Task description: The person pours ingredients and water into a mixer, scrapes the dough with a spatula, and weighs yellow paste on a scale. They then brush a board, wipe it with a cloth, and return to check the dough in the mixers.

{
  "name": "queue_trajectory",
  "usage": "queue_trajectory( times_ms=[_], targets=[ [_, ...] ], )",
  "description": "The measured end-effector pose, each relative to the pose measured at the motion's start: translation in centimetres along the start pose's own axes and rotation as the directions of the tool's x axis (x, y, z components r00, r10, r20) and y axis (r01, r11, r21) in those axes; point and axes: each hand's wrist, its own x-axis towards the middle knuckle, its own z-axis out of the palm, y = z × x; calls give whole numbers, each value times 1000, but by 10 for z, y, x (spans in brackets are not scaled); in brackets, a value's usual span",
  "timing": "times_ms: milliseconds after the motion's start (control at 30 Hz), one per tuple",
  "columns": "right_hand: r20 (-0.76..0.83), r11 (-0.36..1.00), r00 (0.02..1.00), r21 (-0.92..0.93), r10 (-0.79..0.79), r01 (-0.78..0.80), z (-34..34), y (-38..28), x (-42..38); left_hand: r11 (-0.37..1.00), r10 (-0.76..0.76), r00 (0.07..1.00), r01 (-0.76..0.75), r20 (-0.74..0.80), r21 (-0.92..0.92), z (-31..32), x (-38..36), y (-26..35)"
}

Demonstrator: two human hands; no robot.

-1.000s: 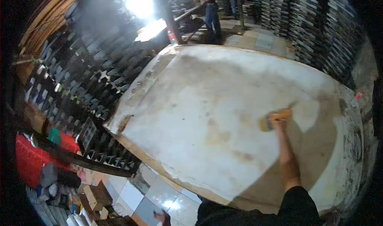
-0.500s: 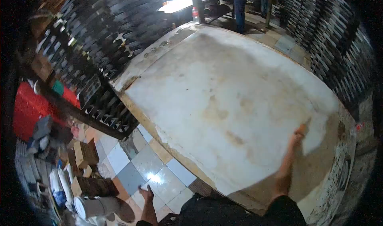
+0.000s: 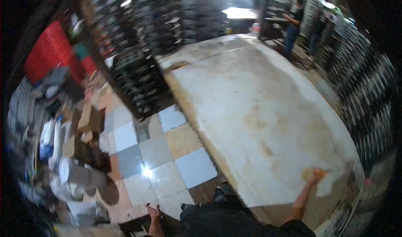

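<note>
As the view swings left, right hand (image 3: 317, 175) nearer, grip clenched on sponge (image 3: 307, 174).

Big stained white table (image 3: 259, 111), yellow brush (image 3: 310, 174) on its near corner.

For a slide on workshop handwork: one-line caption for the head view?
Right hand presses a yellow pad on the stained white table; left hand hangs over tiled floor.

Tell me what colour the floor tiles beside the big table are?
A white, grey and tan checkerboard of floor tiles, seen in the head view.
</note>
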Motion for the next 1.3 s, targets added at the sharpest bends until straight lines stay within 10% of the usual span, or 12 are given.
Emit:
queue_trajectory(
  times_ms=[67,100,167,233,300,400,500,567,667,800,1133,1300],
  targets=[
    [-186,994,978,-47,89,-100,-45,11,-5,953,183,983,-169,31,-253,-11,-23,-47],
    [-225,992,967,1,122,-125,-43,8,-9,919,344,938,-325,-50,222,1,-26,-96],
    [-203,970,965,208,167,-125,-7,-35,-29,946,306,948,-292,-85,145,-20,-37,-74],
    [-29,877,982,454,189,-155,59,-103,-73,971,237,944,-225,-229,78,-48,-62,-29],
    [233,749,959,605,159,-271,135,-182,-130,803,-246,969,210,9,-557,-64,-60,-2],
    [609,601,788,663,-87,-446,293,-293,-226,908,119,932,-241,-342,-342,-75,-45,-9],
    [667,712,487,691,-563,-123,363,-435,-448,767,-65,879,-259,-473,-587,-185,-77,34],
    [765,718,-6,602,-644,-349,348,-486,-611,719,-194,741,-338,-643,-607,-225,-102,20],
    [648,841,-540,460,-537,-284,300,-488,-804,759,-365,186,-508,-912,-407,-260,-155,-27],
    [354,911,-927,411,-125,34,211,-403,-1005,827,-553,-372,-354,-745,-437,-258,-258,-79],
    [-116,840,-879,-258,463,476,30,-200,-1255,808,-432,-825,-176,-363,-562,-154,-351,-54],
    [-287,756,-739,-70,609,651,34,-232,-1240,728,-476,-826,-177,-303,-662,-166,-304,-69]
  ],
)
